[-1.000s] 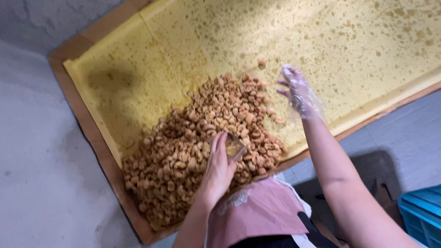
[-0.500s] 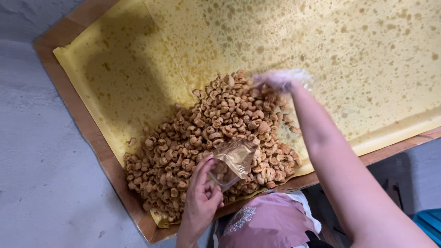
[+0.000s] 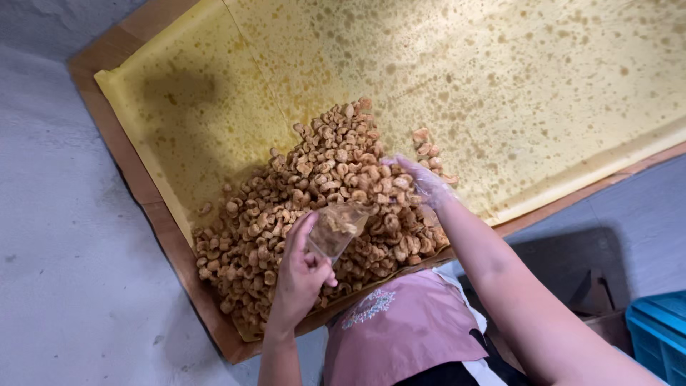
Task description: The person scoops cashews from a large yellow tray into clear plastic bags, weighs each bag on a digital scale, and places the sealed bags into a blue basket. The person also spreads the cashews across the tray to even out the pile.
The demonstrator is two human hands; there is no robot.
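Note:
A heap of small golden-brown fried snack pieces [image 3: 314, 193] lies on oil-spotted yellow paper [image 3: 500, 93] inside a large wooden tray [image 3: 107, 57]. My left hand [image 3: 296, 275] holds a small clear plastic bag [image 3: 336, 229] with its mouth open, a few pieces inside it. My right hand [image 3: 421, 182], in a thin clear plastic glove, rests on the right side of the heap, fingers cupped over the pieces right next to the bag's mouth.
A grey concrete floor [image 3: 57, 271] lies left of the tray. A pink apron [image 3: 407, 329] shows at the bottom. A blue plastic crate [image 3: 657, 332] stands at the lower right, with dark objects on the floor beside it.
My gloved right hand has come down from above the heap to its near side beside the bag. My left hand has lifted the bag and opened it toward the right hand.

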